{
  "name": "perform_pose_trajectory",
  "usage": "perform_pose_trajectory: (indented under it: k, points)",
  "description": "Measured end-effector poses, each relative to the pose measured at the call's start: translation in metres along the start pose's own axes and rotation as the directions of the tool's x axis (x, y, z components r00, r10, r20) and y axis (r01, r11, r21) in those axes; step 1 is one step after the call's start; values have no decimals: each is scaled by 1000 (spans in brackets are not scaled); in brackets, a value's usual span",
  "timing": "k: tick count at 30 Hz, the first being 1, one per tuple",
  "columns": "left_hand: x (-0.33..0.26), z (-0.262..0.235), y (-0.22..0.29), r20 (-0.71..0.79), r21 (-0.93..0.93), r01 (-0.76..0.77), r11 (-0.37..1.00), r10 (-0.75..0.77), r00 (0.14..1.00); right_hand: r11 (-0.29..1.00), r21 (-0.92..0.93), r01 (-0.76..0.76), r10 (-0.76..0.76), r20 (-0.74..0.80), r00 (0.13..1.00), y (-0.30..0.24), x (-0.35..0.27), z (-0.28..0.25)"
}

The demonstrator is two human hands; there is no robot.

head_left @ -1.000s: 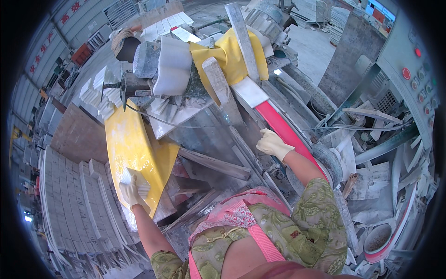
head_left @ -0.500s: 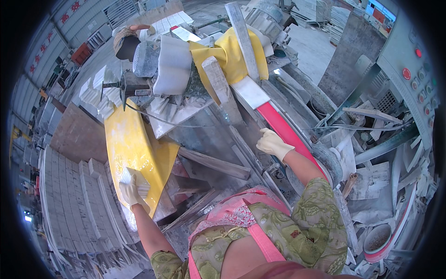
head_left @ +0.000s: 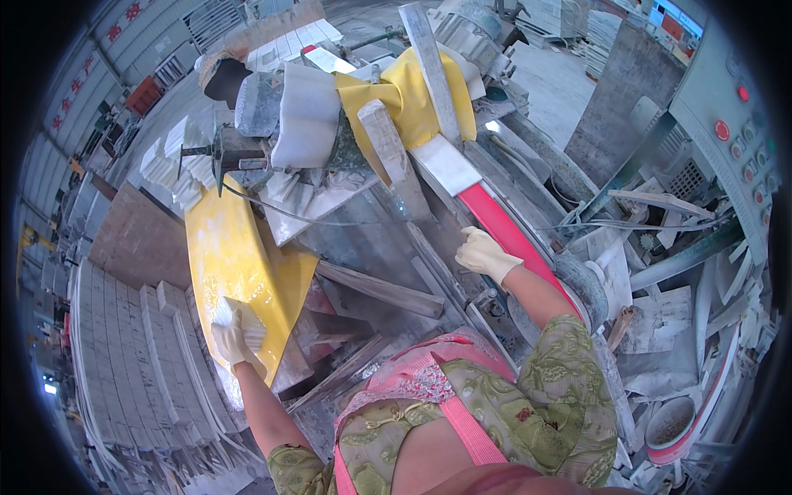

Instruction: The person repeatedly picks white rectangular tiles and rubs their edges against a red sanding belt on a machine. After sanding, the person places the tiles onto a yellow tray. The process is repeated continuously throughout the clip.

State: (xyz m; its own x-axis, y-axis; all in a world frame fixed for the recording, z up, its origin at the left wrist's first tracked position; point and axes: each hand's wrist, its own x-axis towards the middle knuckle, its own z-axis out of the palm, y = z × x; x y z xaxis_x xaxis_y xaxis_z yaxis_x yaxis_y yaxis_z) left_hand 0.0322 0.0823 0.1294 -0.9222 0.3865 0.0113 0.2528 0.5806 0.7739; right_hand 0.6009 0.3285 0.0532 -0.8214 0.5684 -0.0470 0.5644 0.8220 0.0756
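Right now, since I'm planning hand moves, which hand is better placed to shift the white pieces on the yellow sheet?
Likely the left hand: it touches the white pieces, while the right hand is away beside the red strip.

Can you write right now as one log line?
left grip: touching white ribbed pieces, over yellow sheet | right grip: curled, beside red strip | white slab: at strip's far end

gloved hands (head_left: 232,340) (head_left: 488,256): 2 | yellow sheets (head_left: 223,247) (head_left: 408,91): 2 | control panel (head_left: 734,136): 1
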Motion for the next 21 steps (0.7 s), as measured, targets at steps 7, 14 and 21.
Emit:
perform_pose_trajectory:
  k: [7,14,21]
  points:
    - [-6,-2,9,47,-52,39,998,-37,998,996,-69,62,-54,113,992,-3,0,-14]
    - [7,1,-4,35,-33,48,998,-47,998,999,-44,14,-9,108,994,-2,2,-7]
    - [4,1,-2,25,-11,49,999,-49,998,1000,-22,17,-16,58,998,-1,0,-2]
